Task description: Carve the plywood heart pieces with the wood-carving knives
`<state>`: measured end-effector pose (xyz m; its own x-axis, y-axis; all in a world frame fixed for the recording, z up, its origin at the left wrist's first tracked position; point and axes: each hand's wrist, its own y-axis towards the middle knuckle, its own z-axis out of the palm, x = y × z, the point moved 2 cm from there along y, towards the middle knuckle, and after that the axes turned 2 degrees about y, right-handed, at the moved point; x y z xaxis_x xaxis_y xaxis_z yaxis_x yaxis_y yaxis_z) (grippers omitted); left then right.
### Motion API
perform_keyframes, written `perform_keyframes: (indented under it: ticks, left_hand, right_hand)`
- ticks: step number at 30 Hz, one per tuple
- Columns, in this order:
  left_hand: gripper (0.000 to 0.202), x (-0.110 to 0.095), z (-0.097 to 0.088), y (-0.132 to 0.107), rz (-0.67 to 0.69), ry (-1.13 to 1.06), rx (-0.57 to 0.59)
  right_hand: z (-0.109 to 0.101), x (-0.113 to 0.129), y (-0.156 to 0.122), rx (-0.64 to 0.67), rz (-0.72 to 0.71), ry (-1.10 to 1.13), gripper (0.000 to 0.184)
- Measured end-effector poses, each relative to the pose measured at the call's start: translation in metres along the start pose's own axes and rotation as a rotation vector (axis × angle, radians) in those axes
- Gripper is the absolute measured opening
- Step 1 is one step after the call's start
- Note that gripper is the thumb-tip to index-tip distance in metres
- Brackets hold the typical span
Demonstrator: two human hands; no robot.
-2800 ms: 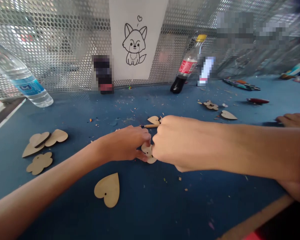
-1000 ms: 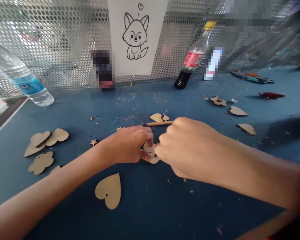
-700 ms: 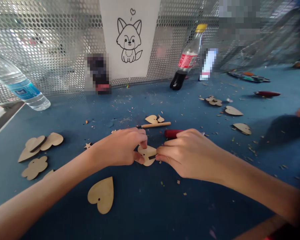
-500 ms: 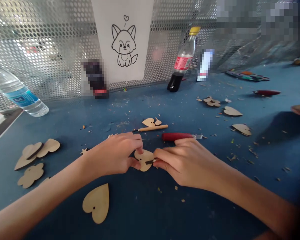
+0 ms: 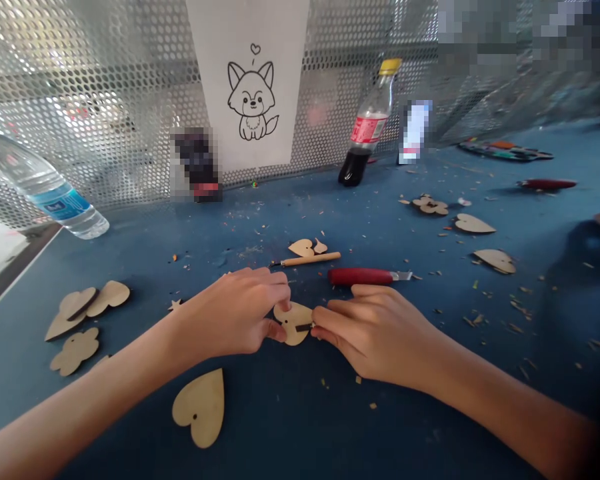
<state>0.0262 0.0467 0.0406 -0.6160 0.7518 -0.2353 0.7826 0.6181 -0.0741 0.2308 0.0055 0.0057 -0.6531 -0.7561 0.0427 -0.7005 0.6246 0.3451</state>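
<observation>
My left hand [image 5: 253, 310] is closed on a small wooden heart [image 5: 294, 335], its thumb and fingers at the heart's rounded end. The heart lies low over the blue table, with a small hole near my left thumb. My right hand [image 5: 373, 331] pinches a thin dark strip [image 5: 303, 328] whose exposed end rests on the heart's pointed side; the rest is hidden by the fingers. Just beyond my right hand lies a red-handled knife [image 5: 363, 276]. A carving tool with a wooden handle [image 5: 313, 259] lies behind the heart, beside another small heart [image 5: 301, 248].
A larger wooden heart [image 5: 201, 408] lies in front of my left forearm. Wooden hearts [image 5: 109, 297] and a flower shape [image 5: 76, 351] are at left. A water bottle [image 5: 63, 200], a cola bottle [image 5: 365, 130] and a fox drawing [image 5: 253, 100] stand along the mesh. Shavings litter the right side.
The whole view has shifted slightly, so things appear a little farther right and lower. Both hands keep their hold on the heart and the strip. A person's hand at the right edge shows less.
</observation>
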Motion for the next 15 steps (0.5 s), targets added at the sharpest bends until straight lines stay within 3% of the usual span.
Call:
perform_keyframes:
  ticks: [3,8,15]
  left_hand:
    - [0.021,0.001,0.000,0.001,0.005,0.001,-0.002]
    - [0.020,-0.002,0.000,0.001,0.030,0.026,-0.018]
    - [0.017,-0.010,0.000,-0.002,0.107,0.232,-0.061]
  right_hand:
    - [0.000,0.001,-0.001,-0.047,-0.011,-0.020,0.025]
    - [-0.004,-0.006,-0.003,-0.013,-0.009,0.004,0.026]
    - [-0.016,-0.029,-0.007,-0.067,0.078,0.072,0.026]
